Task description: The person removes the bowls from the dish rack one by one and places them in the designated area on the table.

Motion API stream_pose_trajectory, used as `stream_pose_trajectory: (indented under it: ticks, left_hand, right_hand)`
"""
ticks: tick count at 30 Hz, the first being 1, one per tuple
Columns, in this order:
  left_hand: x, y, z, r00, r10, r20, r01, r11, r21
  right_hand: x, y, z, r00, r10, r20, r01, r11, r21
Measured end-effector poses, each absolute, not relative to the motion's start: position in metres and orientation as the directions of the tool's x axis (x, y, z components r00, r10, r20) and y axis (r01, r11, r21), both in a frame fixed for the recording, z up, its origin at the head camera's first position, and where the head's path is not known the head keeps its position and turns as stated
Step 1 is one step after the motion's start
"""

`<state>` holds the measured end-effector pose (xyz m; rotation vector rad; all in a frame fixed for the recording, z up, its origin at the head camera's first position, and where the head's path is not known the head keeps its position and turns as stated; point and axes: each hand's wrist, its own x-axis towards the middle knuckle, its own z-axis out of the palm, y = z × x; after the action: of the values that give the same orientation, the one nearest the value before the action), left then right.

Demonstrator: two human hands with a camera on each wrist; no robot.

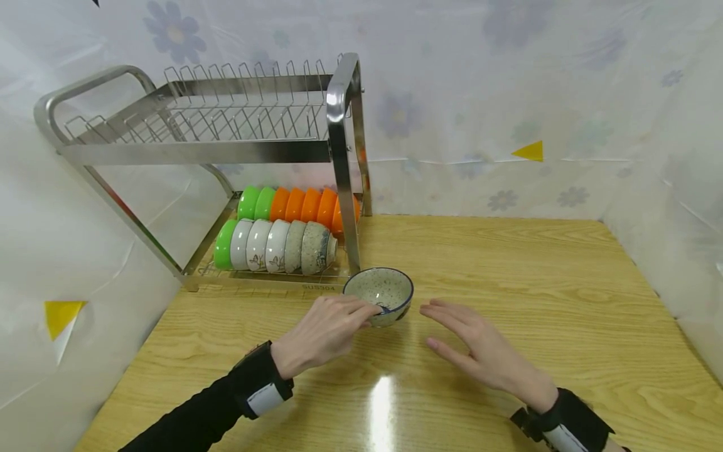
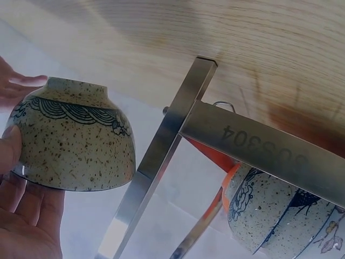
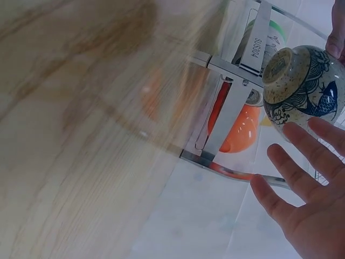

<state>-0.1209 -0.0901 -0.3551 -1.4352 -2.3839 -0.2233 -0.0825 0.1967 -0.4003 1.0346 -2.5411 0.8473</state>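
Speckled grey ceramic bowl with blue rim, mouth up, just beside the two-tier stainless-steel dish rack's right front corner. Left hand, nearer the rack, pinches its near rim; right hand, farther from the rack, fingers spread, contactless, bowl to its left.

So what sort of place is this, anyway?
Possibly a makeshift tabletop booth rather than a real kitchen: flower-printed sheeting hangs behind and beside a wood-grain table, where a metal dish rack holds bowls.
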Motion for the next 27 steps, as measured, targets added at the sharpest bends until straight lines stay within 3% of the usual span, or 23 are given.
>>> stream_pose_trajectory:
  ticks: [11, 20, 27]
  left_hand:
    - [-0.121, -0.088, -0.354, -0.425, 0.817, 0.390, 0.879, 0.475, -0.038]
    - [-0.122, -0.088, -0.354, -0.433, 0.813, 0.390, 0.877, 0.480, -0.028]
    - [-0.123, -0.088, -0.355, -0.439, 0.807, 0.395, 0.874, 0.485, -0.020]
  right_hand:
    - [-0.084, 0.191, -0.402, -0.679, -0.539, 0.498, -0.733, 0.542, -0.412]
    - [-0.084, 0.186, -0.405, -0.605, -0.538, 0.587, -0.791, 0.488, -0.368]
    - [-0.085, 0.184, -0.407, -0.608, -0.540, 0.582, -0.790, 0.482, -0.378]
